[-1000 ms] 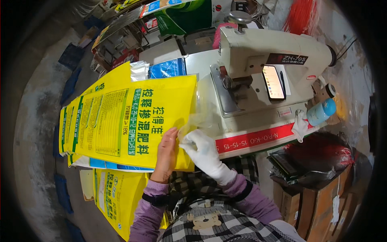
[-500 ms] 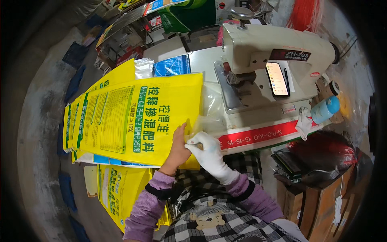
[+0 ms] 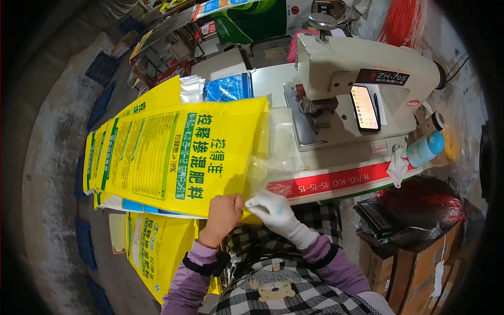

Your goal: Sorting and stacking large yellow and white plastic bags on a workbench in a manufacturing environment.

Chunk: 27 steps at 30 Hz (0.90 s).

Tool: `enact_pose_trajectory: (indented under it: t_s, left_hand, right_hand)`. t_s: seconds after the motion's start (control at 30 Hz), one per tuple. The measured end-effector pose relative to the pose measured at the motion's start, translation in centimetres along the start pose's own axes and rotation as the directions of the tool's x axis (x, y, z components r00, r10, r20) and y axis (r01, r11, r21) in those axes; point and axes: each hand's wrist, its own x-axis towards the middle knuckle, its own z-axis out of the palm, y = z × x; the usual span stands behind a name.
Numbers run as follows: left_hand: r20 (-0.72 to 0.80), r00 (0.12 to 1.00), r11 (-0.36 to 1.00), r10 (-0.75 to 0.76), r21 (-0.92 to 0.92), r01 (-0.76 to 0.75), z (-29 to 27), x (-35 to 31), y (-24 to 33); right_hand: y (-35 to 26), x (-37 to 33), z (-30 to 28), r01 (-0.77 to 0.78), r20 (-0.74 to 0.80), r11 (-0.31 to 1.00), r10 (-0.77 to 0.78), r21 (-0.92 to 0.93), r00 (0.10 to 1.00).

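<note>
Fingers of left hand (image 3: 224, 216) clench yellow sack (image 3: 178, 152) at near right corner; gloved right hand (image 3: 278, 214) pinches clear liner (image 3: 281, 134). Light, even tension should prevent wrinkles.

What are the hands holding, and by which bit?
The left hand grips the yellow printed sack by the near corner of its right end. The gloved right hand is there too, but whether it pinches anything is unclear.
</note>
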Motion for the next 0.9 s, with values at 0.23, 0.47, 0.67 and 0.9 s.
enact_pose_trajectory:
  t_s: [0.23, 0.47, 0.67, 0.9]
  left_hand:
    - [0.117, 0.991, 0.445, 0.056, -0.892, 0.080, -0.1, 0.9, -1.2]
    - [0.351, 0.934, 0.598, 0.068, -0.764, 0.243, -2.9, 1.1, -0.5]
    - [0.190, 0.967, 0.651, 0.171, -0.758, 0.034, 0.1, 1.1, -2.3]
    - [-0.163, 0.977, 0.603, -0.141, -0.797, -0.046, -2.0, -2.7, -2.9]
  right_hand:
    - [-1.0, -0.9, -0.7, 0.114, 0.279, 0.978, -0.061, -0.177, 0.958]
    - [-2.7, -1.3, -0.4, 0.445, 0.382, 0.762, -0.279, -0.470, 0.881]
    - [-3.1, -2.3, 0.2, 0.491, 0.518, 0.842, -0.325, -0.223, 0.792]
    - [0.5, 1.7, 1.1, -0.289, 0.110, 0.802, 0.273, 0.523, 0.956]
